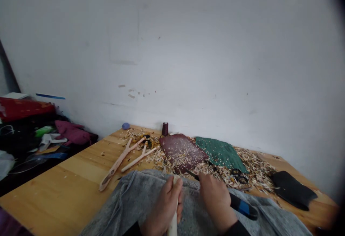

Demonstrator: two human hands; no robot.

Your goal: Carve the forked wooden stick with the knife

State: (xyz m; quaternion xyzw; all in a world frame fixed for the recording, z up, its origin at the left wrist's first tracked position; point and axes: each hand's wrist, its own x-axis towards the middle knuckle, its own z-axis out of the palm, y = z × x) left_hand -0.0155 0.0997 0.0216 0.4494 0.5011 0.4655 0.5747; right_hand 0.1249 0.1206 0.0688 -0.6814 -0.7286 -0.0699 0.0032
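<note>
My left hand (165,205) is wrapped round a pale, peeled wooden stick (173,227) that points up and away from me. In my right hand (216,200) is a knife (244,207) with a black and blue handle. Its narrow dark blade reaches out to the left, near the stick's upper end; I see a gap between the two. Both hands are over a grey cloth (126,200) at the table's front edge. Left of it lie a long forked wooden stick (115,166) and a smaller forked stick (138,158).
Wood shavings (256,167) cover much of the wooden table (67,182). Among them lie a dark red sheet (180,146), a green cloth (215,149) and a black flat piece (292,189). A thread spool (165,129) stands near the wall. Piled belongings (48,132) are at far left.
</note>
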